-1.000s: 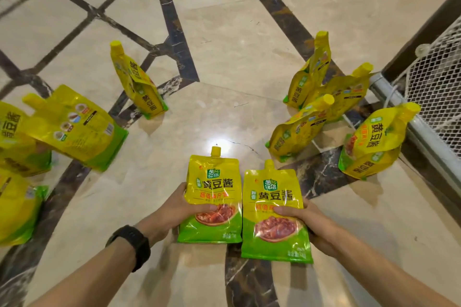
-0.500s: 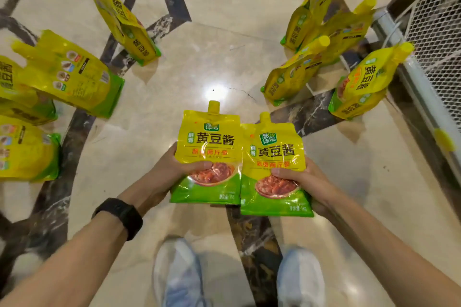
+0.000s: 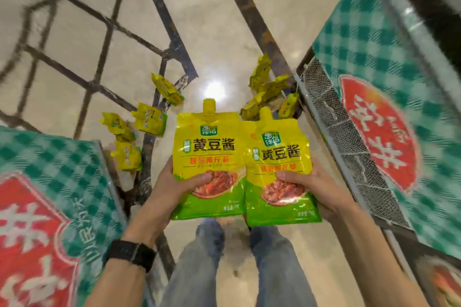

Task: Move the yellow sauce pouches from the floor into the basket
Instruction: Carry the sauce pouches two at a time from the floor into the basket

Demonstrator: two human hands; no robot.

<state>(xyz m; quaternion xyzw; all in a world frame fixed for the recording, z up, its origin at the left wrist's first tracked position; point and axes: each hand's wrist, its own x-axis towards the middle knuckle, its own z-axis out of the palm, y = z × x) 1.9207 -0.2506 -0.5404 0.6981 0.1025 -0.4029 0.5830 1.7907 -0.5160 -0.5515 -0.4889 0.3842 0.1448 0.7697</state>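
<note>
My left hand (image 3: 172,189) grips one yellow sauce pouch (image 3: 209,147) by its lower edge, and my right hand (image 3: 311,184) grips a second yellow pouch (image 3: 279,154) the same way. Both pouches are held upright, side by side, high above the floor at chest height. Several more yellow pouches lie far below on the marble floor: a group at the left (image 3: 149,119) and a group at the right (image 3: 267,92) beside a wire mesh basket wall (image 3: 349,147).
Green checked surfaces with red labels fill the right (image 3: 389,82) and the lower left (image 3: 50,207). My legs in jeans (image 3: 199,262) stand below the pouches. Dark inlay lines cross the beige marble floor (image 3: 212,32).
I have stood up: both pouches rose from the floor with my hands, and the other pouches now look small and far below. The green checked surfaces came into view.
</note>
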